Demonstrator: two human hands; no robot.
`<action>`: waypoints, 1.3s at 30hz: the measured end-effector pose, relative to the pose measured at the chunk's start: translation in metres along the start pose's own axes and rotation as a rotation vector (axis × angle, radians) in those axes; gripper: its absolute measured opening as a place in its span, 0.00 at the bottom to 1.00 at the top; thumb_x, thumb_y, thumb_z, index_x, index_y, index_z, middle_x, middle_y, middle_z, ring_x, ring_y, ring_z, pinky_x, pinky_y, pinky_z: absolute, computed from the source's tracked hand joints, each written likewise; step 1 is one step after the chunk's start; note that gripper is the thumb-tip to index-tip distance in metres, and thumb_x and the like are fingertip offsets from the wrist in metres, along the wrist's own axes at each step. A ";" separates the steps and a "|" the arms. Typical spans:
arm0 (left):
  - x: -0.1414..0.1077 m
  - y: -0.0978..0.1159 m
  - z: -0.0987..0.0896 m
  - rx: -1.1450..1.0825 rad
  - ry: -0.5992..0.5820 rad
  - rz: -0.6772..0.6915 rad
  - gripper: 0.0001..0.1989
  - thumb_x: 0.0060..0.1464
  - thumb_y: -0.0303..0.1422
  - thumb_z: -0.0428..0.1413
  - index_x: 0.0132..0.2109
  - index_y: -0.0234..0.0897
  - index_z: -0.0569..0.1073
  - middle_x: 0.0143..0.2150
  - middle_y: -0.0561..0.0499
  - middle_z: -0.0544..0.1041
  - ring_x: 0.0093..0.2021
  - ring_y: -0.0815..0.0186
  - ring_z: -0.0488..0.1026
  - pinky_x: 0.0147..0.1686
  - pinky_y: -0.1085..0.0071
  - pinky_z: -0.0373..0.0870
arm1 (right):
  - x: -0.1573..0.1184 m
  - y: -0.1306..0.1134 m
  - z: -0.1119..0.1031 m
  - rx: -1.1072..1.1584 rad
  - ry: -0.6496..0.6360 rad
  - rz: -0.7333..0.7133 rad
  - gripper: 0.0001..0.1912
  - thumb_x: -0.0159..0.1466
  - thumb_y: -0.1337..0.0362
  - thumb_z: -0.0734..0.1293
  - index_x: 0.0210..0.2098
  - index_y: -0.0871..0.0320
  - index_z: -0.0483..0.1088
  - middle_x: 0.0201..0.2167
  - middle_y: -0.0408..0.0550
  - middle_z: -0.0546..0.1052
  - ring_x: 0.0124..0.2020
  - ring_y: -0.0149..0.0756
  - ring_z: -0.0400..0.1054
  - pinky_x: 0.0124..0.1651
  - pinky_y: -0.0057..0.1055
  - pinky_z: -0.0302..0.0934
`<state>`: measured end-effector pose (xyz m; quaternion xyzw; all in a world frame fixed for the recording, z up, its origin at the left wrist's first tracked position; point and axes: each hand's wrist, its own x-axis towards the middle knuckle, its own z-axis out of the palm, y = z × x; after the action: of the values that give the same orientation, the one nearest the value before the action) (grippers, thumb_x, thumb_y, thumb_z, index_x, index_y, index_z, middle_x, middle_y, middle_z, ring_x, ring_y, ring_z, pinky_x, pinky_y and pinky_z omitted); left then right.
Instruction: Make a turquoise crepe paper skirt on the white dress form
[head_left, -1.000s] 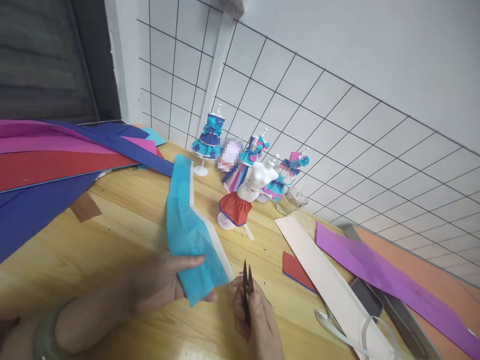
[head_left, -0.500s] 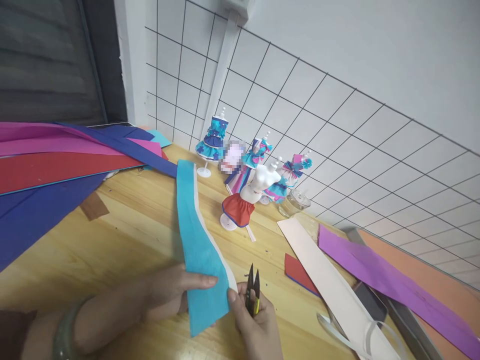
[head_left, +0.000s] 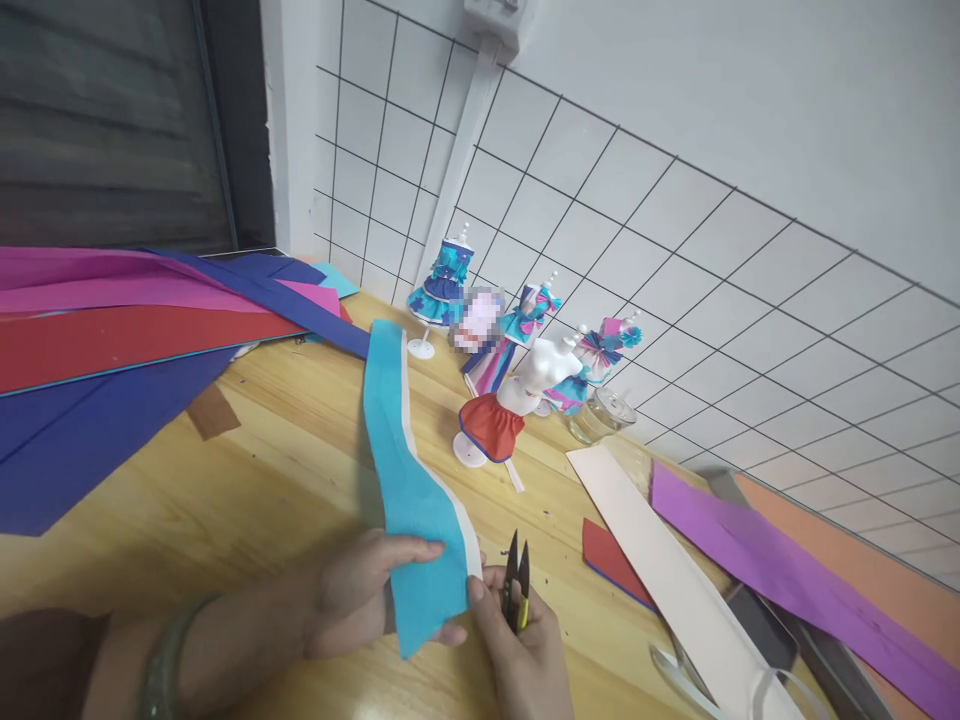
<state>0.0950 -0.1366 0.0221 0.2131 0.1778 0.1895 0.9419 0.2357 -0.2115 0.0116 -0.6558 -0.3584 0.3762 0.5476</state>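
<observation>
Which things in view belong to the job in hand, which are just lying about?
In the job:
blue strip, held in left hand, right hand at its edge
snips, in right hand

Apparently just lying or standing about:
red-skirted mannequin
dressed mannequins
glass jar
pale strip
purple strip
red scrap
piled cloth

Left hand (head_left: 358, 592) grips turquoise strip (head_left: 424, 510), right hand (head_left: 526, 645) its edge (head_left: 470, 542) and snips (head_left: 524, 572).

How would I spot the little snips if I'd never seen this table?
Over the wooden table, low in the picture, find the right hand beside the blue strip. The snips point up from that hand: dark, slim and twin-pointed with a touch of yellow, unlike the broad, bright strip.
</observation>
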 end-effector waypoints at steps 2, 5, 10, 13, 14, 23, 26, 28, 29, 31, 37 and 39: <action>0.000 -0.001 0.000 0.005 0.020 0.000 0.13 0.55 0.31 0.51 0.44 0.31 0.76 0.45 0.40 0.77 0.49 0.54 0.70 0.45 0.58 0.68 | 0.000 0.000 0.000 -0.016 0.006 -0.006 0.23 0.49 0.43 0.69 0.23 0.59 0.72 0.18 0.47 0.73 0.24 0.38 0.67 0.30 0.31 0.63; 0.001 -0.001 -0.001 0.000 0.031 -0.003 0.14 0.55 0.31 0.50 0.44 0.30 0.75 0.45 0.40 0.77 0.49 0.53 0.70 0.44 0.58 0.68 | 0.000 0.000 -0.001 -0.031 0.004 -0.011 0.21 0.49 0.46 0.70 0.23 0.59 0.72 0.18 0.46 0.73 0.24 0.38 0.67 0.32 0.31 0.63; 0.001 0.000 0.000 -0.027 0.032 0.037 0.13 0.55 0.31 0.50 0.42 0.30 0.75 0.42 0.41 0.78 0.48 0.55 0.72 0.45 0.60 0.67 | 0.002 0.001 -0.003 -0.054 -0.022 -0.002 0.20 0.52 0.47 0.68 0.24 0.59 0.71 0.16 0.45 0.72 0.23 0.37 0.66 0.32 0.31 0.62; 0.003 0.002 -0.002 -0.078 0.062 0.100 0.10 0.54 0.30 0.51 0.41 0.32 0.74 0.41 0.43 0.78 0.48 0.54 0.72 0.46 0.58 0.67 | 0.003 0.003 -0.006 -0.085 -0.018 -0.022 0.19 0.52 0.47 0.68 0.24 0.59 0.70 0.18 0.43 0.71 0.23 0.35 0.65 0.31 0.29 0.60; 0.004 0.003 -0.003 -0.095 0.079 0.123 0.09 0.53 0.30 0.52 0.41 0.33 0.74 0.41 0.43 0.79 0.47 0.54 0.72 0.45 0.58 0.67 | 0.003 0.005 -0.007 -0.087 -0.015 -0.027 0.19 0.52 0.47 0.68 0.24 0.59 0.71 0.19 0.43 0.71 0.23 0.34 0.64 0.29 0.28 0.59; 0.004 0.012 -0.005 -0.055 0.222 0.222 0.12 0.51 0.30 0.55 0.43 0.31 0.73 0.39 0.43 0.80 0.48 0.54 0.73 0.47 0.60 0.67 | -0.004 0.012 -0.012 -0.004 -0.092 0.149 0.26 0.60 0.39 0.55 0.33 0.57 0.67 0.17 0.38 0.58 0.16 0.27 0.46 0.17 0.26 0.37; 0.003 0.012 -0.005 -0.031 0.237 0.219 0.12 0.48 0.30 0.59 0.41 0.32 0.75 0.40 0.45 0.80 0.50 0.54 0.72 0.52 0.59 0.65 | -0.006 0.009 -0.010 -0.018 -0.097 0.129 0.25 0.60 0.41 0.56 0.26 0.57 0.65 0.17 0.39 0.59 0.16 0.27 0.47 0.18 0.26 0.38; 0.001 0.011 -0.004 0.027 0.222 0.218 0.11 0.46 0.31 0.61 0.40 0.33 0.76 0.40 0.46 0.81 0.49 0.53 0.73 0.52 0.57 0.65 | -0.008 0.007 -0.008 0.008 -0.104 0.086 0.26 0.61 0.41 0.56 0.21 0.57 0.61 0.17 0.38 0.56 0.16 0.25 0.46 0.19 0.26 0.38; 0.001 0.010 -0.003 0.057 0.211 0.215 0.11 0.46 0.31 0.61 0.39 0.33 0.76 0.40 0.46 0.81 0.48 0.52 0.73 0.52 0.57 0.66 | -0.008 0.006 -0.008 0.038 -0.108 0.074 0.26 0.60 0.41 0.57 0.21 0.57 0.60 0.17 0.37 0.55 0.16 0.25 0.45 0.19 0.26 0.38; -0.001 0.009 -0.002 0.103 0.189 0.197 0.11 0.46 0.32 0.61 0.39 0.33 0.77 0.40 0.46 0.81 0.48 0.52 0.73 0.53 0.57 0.65 | -0.009 0.007 -0.008 0.119 -0.123 0.070 0.26 0.57 0.39 0.59 0.25 0.58 0.63 0.17 0.35 0.54 0.15 0.24 0.42 0.19 0.25 0.35; 0.001 0.002 0.000 0.153 -0.036 0.084 0.13 0.53 0.33 0.56 0.44 0.33 0.77 0.44 0.44 0.79 0.52 0.53 0.71 0.57 0.57 0.60 | -0.005 0.014 -0.011 0.066 -0.106 0.046 0.26 0.51 0.43 0.67 0.35 0.60 0.69 0.16 0.35 0.55 0.16 0.24 0.41 0.19 0.24 0.36; 0.003 0.000 0.000 0.151 -0.044 0.076 0.13 0.53 0.32 0.56 0.44 0.33 0.78 0.44 0.45 0.80 0.52 0.54 0.71 0.57 0.57 0.60 | -0.003 0.014 -0.010 -0.009 -0.070 0.023 0.22 0.51 0.46 0.69 0.29 0.60 0.69 0.17 0.37 0.58 0.18 0.26 0.47 0.21 0.25 0.44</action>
<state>0.0975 -0.1353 0.0216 0.2940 0.1626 0.2066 0.9189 0.2438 -0.2207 -0.0012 -0.6486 -0.3717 0.4036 0.5274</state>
